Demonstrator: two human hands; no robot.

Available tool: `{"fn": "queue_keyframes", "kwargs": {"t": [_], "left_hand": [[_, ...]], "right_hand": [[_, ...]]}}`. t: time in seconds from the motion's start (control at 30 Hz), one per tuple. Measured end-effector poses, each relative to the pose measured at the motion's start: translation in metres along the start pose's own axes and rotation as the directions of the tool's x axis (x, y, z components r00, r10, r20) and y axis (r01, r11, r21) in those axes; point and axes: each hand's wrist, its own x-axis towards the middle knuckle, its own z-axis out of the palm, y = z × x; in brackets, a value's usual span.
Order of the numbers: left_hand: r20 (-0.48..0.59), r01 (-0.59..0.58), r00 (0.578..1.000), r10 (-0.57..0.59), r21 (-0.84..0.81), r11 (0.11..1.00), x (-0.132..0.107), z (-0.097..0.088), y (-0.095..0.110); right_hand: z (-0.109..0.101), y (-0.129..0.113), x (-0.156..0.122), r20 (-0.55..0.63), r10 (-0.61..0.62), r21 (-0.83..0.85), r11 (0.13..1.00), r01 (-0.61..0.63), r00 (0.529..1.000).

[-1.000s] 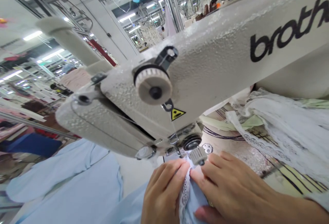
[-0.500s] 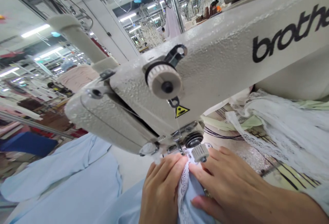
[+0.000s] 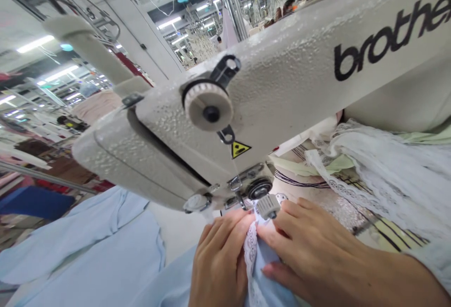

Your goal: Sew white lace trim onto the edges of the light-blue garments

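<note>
The left hand [image 3: 220,260] is resting beside the white lace trim [image 3: 250,250], its fingers lying close together and bending, with the fingertips touching the trim near the needle area of the Brother sewing machine [image 3: 282,86]. Its thumb is hiding from view, so whether it is pinching cannot be told. The right hand [image 3: 317,246] is lying on the other side of the trim, its index finger and thumb spreading apart over the light-blue fabric [image 3: 273,269]; whether the other fingers are gripping any cloth cannot be told. The trim is running lengthwise on this fabric, between the two hands and up towards the needle area. More light-blue cloth pieces [image 3: 105,246] are lying on the desk [image 3: 179,227] to the left, and a heap of white lace [image 3: 380,166] is sitting to the right, beyond the right hand.
</note>
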Motion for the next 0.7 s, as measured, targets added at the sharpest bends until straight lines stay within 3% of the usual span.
{"fn": "queue_keyframes", "kwargs": {"t": [0.3, 0.5, 0.7], "left_hand": [[-0.088, 0.055, 0.994, -0.06, -0.05, 0.997, 0.008, 0.0, 0.005], [-0.055, 0.119, 0.99, -0.132, -0.195, 0.974, 0.007, -0.008, 0.009], [-0.125, 0.036, 0.989, -0.074, -0.279, 0.96, 0.014, -0.01, 0.015]], "right_hand": [[-0.003, 0.002, 0.001, 0.072, 0.022, 0.014, 1.0, -0.023, 0.997], [-0.012, 0.003, -0.006, 0.251, 0.093, 0.257, 0.953, -0.159, 0.964], [-0.013, 0.004, -0.01, 0.229, 0.145, 0.287, 0.935, -0.209, 0.963]]}}
